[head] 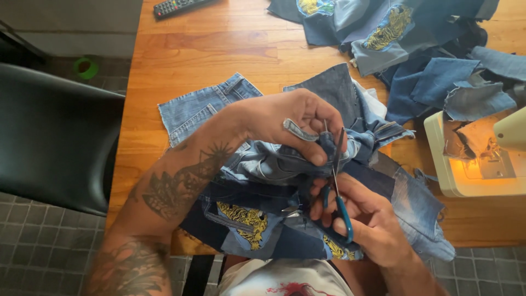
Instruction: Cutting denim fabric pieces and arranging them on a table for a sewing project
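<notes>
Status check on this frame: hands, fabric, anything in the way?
Left hand pinching the denim patchwork. Right hand working blue-handled scissors, blades at the pinched fold. Loose denim scraps and sewing machine alongside, not obstructing.

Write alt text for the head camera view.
A person's left hand pinches a fold of patched denim while the right hand works blue-handled scissors at it, over a wooden table. More denim scraps and a sewing machine sit to the right; a remote control lies at the far edge.
</notes>
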